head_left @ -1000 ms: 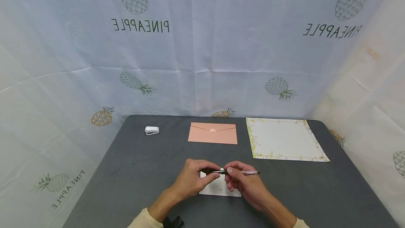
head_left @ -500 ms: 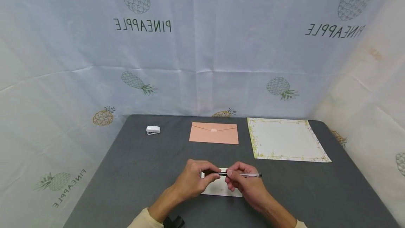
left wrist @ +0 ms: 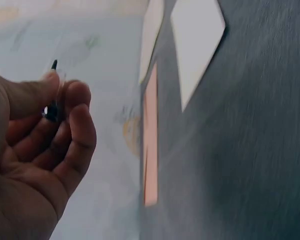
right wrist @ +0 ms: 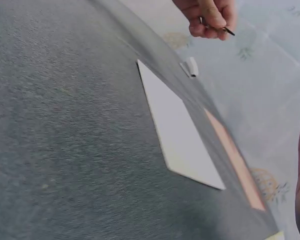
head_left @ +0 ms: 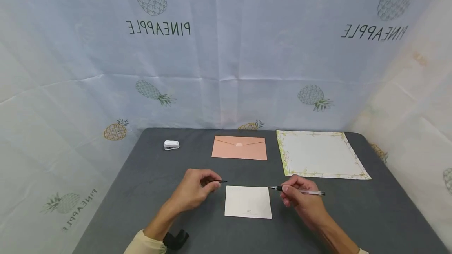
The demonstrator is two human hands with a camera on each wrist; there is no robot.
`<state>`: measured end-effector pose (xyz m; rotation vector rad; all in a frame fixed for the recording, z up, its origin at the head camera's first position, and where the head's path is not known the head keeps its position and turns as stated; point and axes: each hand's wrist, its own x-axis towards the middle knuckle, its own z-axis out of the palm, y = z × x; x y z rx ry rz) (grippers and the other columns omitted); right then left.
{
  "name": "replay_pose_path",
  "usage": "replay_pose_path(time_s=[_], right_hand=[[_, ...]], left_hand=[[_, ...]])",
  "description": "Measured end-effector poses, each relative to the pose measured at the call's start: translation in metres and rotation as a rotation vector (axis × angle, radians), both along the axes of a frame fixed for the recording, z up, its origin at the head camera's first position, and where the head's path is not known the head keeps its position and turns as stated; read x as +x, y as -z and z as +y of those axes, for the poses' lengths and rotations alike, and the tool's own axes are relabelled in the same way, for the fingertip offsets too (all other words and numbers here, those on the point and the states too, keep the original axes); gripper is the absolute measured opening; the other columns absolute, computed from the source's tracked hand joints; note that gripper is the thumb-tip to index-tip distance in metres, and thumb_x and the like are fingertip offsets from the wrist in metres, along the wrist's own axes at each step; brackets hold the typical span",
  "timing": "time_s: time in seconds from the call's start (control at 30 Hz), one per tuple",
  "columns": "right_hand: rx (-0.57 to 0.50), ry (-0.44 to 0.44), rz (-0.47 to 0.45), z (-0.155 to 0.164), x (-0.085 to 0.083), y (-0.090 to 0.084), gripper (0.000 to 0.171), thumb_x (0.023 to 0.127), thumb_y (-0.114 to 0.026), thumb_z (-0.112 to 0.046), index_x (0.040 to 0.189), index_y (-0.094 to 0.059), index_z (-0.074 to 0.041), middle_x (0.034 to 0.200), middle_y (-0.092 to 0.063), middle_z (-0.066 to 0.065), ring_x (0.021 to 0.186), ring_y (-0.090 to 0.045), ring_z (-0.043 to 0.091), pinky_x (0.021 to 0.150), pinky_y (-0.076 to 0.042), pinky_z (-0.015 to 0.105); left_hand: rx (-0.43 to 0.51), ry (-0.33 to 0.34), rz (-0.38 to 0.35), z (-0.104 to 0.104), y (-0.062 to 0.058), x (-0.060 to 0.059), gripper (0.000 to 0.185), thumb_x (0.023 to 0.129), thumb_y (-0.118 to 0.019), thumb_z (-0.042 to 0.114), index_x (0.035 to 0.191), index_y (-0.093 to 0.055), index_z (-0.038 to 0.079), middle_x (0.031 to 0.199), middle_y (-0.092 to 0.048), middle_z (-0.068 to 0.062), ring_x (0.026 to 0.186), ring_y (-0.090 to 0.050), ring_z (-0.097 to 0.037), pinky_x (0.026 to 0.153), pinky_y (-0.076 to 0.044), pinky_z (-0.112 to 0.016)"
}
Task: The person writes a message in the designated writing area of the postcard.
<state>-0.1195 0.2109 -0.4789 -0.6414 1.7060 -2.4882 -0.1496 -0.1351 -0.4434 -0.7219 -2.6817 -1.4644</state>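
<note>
My left hand (head_left: 208, 186) pinches a small black pen cap (head_left: 219, 182) between thumb and fingers, just left of a white card (head_left: 248, 202) lying flat on the dark grey table (head_left: 148, 183). In the left wrist view the pen cap (left wrist: 52, 107) sits between thumb and fingertips. My right hand (head_left: 296, 195) grips the uncapped pen (head_left: 304, 192) just right of the card, with its tip pointing left over the card's far right corner. In the right wrist view the card (right wrist: 182, 135) lies flat, with the left hand (right wrist: 210, 17) beyond it.
A salmon envelope (head_left: 239, 147) lies behind the card. A sheet of letter paper (head_left: 319, 154) with a green floral border lies at the back right. A small white stapler (head_left: 171, 144) sits at the back left. A pineapple-print cloth hangs behind and beside the table.
Both hands held the capped pen together over the card. They have pulled apart: the left moved left with the cap, the right moved right with the pen, uncovering the card.
</note>
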Motion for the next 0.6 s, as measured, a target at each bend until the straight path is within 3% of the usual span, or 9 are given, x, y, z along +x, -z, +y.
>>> replay_pose_path(time_s=[0.13,0.33,0.6], right_hand=[[0.021,-0.059,-0.017,0.010,-0.003,-0.004,0.036,0.108,-0.048,0.014,0.108,-0.073,-0.012,0.092,-0.079,-0.003,0.076,-0.071,0.003,0.068,-0.060,0.017],[0.011,-0.059,-0.053,0.010,-0.003,-0.005,0.036,0.110,-0.045,0.012,0.109,-0.072,-0.012,0.091,-0.079,-0.003,0.076,-0.073,0.004,0.068,-0.060,0.019],[-0.013,-0.101,-0.050,0.009,-0.004,-0.005,0.036,0.111,-0.042,0.010,0.114,-0.072,-0.010,0.098,-0.081,-0.001,0.083,-0.076,0.007,0.073,-0.063,0.022]], left_hand=[[-0.021,0.062,-0.029,0.001,0.003,-0.001,0.013,0.102,-0.077,0.009,0.113,-0.084,0.008,0.095,-0.082,-0.008,0.080,-0.077,-0.019,0.073,-0.062,-0.025],[-0.015,-0.034,0.022,0.003,0.011,0.004,0.015,0.098,-0.083,0.009,0.106,-0.087,0.021,0.101,-0.081,0.009,0.087,-0.071,-0.004,0.079,-0.063,-0.028],[-0.011,-0.026,0.082,0.001,0.014,0.004,0.018,0.095,-0.084,0.005,0.104,-0.088,0.021,0.094,-0.077,0.014,0.084,-0.067,-0.003,0.076,-0.062,-0.034]])
